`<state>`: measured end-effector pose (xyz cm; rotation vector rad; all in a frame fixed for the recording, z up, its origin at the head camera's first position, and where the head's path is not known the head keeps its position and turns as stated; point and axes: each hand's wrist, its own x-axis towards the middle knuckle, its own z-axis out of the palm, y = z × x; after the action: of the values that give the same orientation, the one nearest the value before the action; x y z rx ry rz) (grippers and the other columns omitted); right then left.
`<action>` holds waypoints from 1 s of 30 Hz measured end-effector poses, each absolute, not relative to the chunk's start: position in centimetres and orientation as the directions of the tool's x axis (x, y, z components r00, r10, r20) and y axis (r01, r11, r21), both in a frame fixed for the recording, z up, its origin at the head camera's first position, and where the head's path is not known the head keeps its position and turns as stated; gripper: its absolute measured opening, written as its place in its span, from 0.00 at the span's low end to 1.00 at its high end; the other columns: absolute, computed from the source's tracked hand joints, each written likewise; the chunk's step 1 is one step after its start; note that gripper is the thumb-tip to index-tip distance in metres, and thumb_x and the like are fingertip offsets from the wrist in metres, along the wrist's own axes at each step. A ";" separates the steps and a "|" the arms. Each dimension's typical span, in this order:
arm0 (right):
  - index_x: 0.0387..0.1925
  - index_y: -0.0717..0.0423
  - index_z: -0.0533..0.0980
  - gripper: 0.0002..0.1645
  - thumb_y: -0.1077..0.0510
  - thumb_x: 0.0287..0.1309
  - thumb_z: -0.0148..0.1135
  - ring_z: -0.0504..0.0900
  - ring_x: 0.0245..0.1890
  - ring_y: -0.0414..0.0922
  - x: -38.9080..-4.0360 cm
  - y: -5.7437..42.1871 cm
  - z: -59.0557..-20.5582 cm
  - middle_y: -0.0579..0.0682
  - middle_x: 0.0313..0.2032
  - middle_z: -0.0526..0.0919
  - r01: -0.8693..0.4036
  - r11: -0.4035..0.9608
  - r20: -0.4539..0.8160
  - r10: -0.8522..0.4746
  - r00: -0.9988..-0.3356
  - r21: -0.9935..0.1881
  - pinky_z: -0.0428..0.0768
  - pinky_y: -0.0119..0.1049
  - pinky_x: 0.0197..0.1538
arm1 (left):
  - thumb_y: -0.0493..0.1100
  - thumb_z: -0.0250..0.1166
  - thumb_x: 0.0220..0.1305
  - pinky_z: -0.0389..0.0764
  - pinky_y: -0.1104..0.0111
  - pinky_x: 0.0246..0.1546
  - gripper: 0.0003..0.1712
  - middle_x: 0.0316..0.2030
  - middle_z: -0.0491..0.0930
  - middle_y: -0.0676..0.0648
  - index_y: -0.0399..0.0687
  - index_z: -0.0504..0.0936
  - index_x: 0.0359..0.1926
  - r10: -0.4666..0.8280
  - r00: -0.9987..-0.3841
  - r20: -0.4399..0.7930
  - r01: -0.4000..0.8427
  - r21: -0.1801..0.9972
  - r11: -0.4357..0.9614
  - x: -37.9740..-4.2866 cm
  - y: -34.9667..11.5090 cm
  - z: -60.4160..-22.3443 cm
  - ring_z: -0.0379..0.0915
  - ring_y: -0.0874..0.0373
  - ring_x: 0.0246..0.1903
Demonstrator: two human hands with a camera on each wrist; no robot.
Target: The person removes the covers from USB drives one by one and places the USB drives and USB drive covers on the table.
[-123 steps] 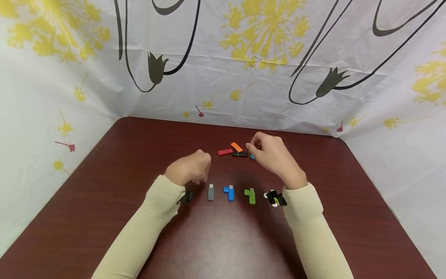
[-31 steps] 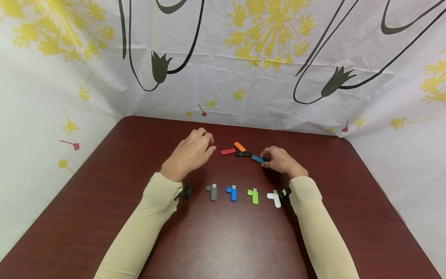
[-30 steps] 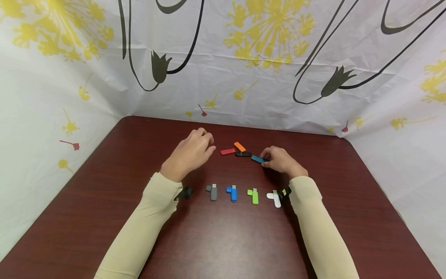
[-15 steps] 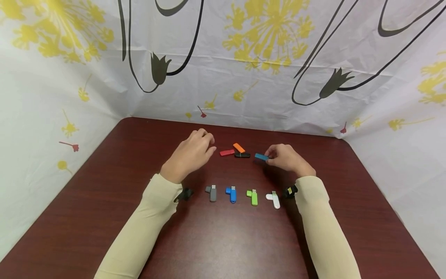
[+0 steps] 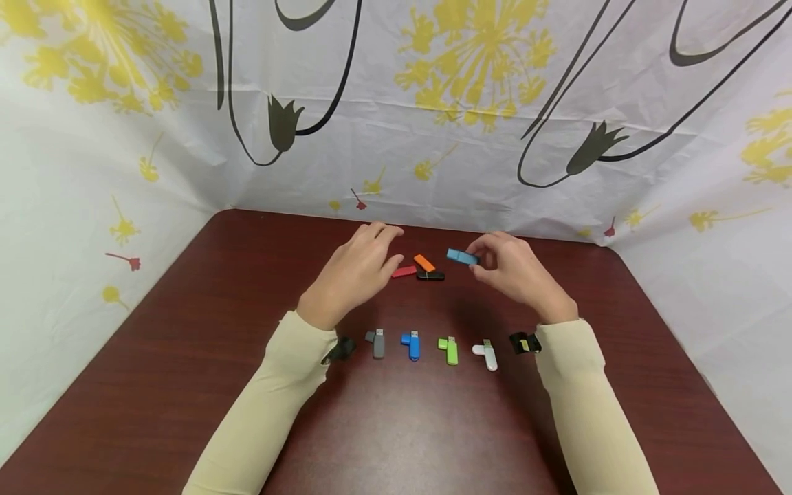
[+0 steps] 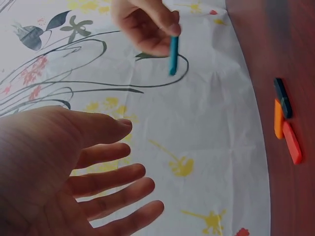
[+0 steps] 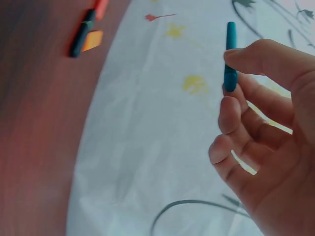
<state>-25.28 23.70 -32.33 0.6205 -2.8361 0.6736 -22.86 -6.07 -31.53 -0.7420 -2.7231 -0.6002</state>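
My right hand pinches a teal USB stick between thumb and fingers, raised over the back of the table. In the right wrist view the teal stick stands upright against the thumb tip. My left hand holds nothing; its fingers are spread and relaxed in the left wrist view. Close to it lie a red USB stick, an orange one and a black one, the red one partly behind the left thumb.
A row of USB sticks with caps off lies nearer: grey, blue, green and white, each cap beside its stick. A white patterned sheet hangs around the dark red table.
My right hand takes the teal stick beside the black one and lifts it. My left hand moves right, toward the red stick. Earlier, the grey stick's cap came to lie beside it.
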 end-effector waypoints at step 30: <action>0.49 0.55 0.85 0.18 0.64 0.59 0.81 0.75 0.39 0.41 -21.7 19.8 -30.2 0.48 0.41 0.79 -0.681 0.692 0.555 -0.478 -0.681 -0.239 0.76 0.36 0.39 | 0.42 0.72 0.73 0.86 0.67 0.53 0.15 0.48 0.86 0.43 0.38 0.88 0.54 0.578 -0.537 0.614 0.793 0.134 0.595 -22.7 -3.5 -31.4 0.81 0.51 0.50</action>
<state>-21.67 19.79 -30.22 0.8947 -2.4470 0.6024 -22.69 -3.49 -31.43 -1.0857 -2.3050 -0.5483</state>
